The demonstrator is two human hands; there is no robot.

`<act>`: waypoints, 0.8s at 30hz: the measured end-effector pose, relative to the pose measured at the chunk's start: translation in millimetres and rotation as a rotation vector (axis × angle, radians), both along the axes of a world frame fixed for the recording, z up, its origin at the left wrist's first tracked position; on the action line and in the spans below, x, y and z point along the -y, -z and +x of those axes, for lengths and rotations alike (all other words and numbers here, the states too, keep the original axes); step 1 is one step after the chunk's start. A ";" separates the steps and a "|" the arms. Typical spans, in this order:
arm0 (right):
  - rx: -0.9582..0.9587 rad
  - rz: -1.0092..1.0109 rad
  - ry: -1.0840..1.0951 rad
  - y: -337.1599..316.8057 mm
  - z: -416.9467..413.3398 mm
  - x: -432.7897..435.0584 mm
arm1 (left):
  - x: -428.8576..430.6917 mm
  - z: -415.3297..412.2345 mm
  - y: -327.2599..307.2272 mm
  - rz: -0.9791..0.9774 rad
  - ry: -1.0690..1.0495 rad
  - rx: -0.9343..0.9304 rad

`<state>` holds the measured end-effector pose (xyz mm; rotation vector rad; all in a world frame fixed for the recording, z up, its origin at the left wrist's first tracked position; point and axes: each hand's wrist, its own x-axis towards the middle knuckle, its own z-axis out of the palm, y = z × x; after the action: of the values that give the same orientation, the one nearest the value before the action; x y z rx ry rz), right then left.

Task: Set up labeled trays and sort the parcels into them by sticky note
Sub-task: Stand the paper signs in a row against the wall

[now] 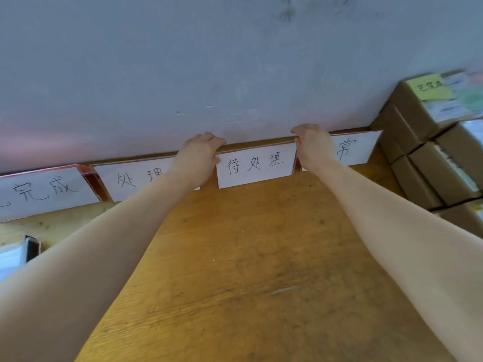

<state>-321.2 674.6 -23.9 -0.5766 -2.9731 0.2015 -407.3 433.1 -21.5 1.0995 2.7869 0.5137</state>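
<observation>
**Forearms out to the third tray: set-up nearly done, sorting not begun**

Forearms cross the wooden counter (248, 257) to the wall. There the left hand (198, 155) and right hand (312, 147) are apart, each gripping a top corner of the 待处理 tray (254, 165). It stands third in a row with the other labelled trays (44, 192), seemingly being seated. Stacked parcels (418, 142) at the right, one bearing a yellow sticky note (430, 87), appear unsorted, so that whole stage looks left to do.
</observation>
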 end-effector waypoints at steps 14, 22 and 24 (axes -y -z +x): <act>0.127 0.130 0.007 14.9 27.0 -87.2 | -73.9 12.3 21.4 -0.040 -0.033 0.027; 0.095 0.138 -0.013 15.4 30.3 -87.8 | -76.6 13.7 20.9 -0.027 -0.049 0.035; 0.080 0.122 -0.018 12.4 31.6 -85.1 | -76.7 15.8 17.5 -0.046 -0.049 0.031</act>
<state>-289.5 759.6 -36.2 -0.5556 -3.0411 -0.0012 -391.5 509.8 -38.9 1.0078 2.7906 0.4651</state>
